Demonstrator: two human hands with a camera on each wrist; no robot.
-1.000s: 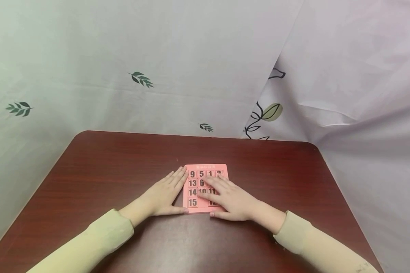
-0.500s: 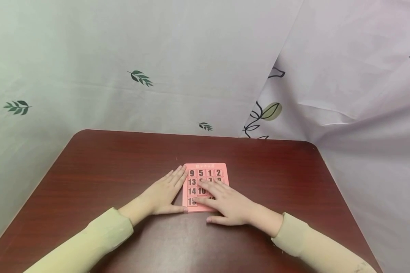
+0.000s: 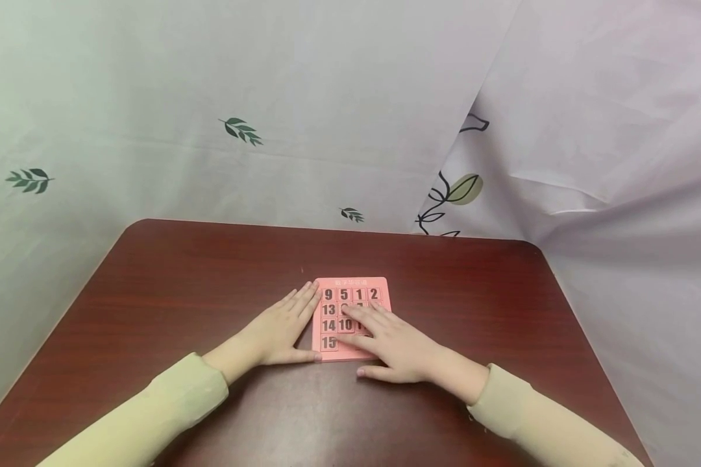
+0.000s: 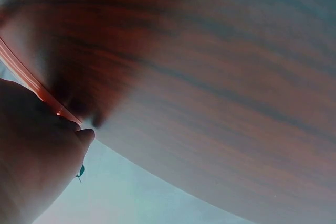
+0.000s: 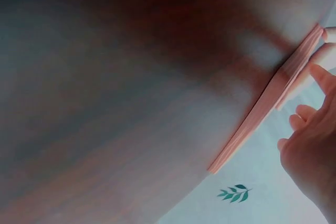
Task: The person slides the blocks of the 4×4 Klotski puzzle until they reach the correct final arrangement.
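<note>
A pink number slide puzzle point(image 3: 355, 283) lies flat on the table, its printed tiles in rows; 9, 5, 1 and 2 show along the top. My left hand point(image 3: 280, 329) lies along its left edge, fingers straight, with the thumb at the near left corner. Over the right part of the tiles spreads my right hand point(image 3: 394, 340), fingers extended onto the middle rows and thumb off the near edge. It hides several tiles at the lower right. In the right wrist view the puzzle point(image 5: 262, 106) appears edge-on beneath the right fingertips. The left wrist view catches only a pink side strip point(image 4: 31, 80).
The dark red-brown wooden table point(image 3: 222, 266) has rounded far corners. Behind it hangs a pale curtain point(image 3: 304, 117) with leaf prints, and a second cloth point(image 3: 607, 162) drapes at the right.
My right hand slid toward the near left over the tiles, uncovering the 2, then drew back slightly to the right, leaving the 15 more visible. My left hand keeps its place at the puzzle's edge.
</note>
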